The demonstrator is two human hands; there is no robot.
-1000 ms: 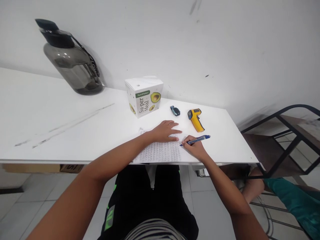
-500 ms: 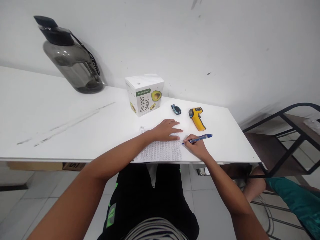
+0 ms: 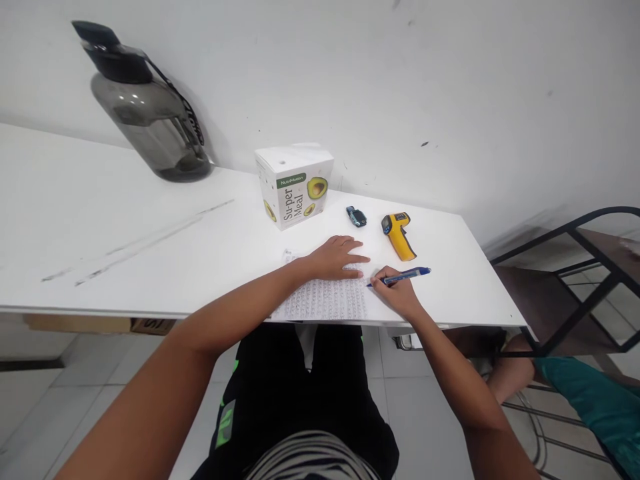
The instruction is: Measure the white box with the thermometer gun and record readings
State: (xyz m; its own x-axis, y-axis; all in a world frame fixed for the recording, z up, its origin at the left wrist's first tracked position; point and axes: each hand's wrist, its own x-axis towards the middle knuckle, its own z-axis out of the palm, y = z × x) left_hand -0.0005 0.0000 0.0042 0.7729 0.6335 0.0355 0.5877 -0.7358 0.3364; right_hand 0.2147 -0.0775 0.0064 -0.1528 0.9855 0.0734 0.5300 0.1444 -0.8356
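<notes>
Possibly, one sheet, lying in front of the box, is risking a skid if the left hand, fingers lying apart on it, is pressing too lightly; the right hand is clamping one pen between its fingers; right of the box, one gadget and one thermometer are lying; left of it, one bottle is standing

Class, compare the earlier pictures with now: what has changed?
Only the view shifted slightly; nothing on the table visibly moved, or was taken or released. The right hand still holds the pen; the left hand still lies on the paper.
</notes>
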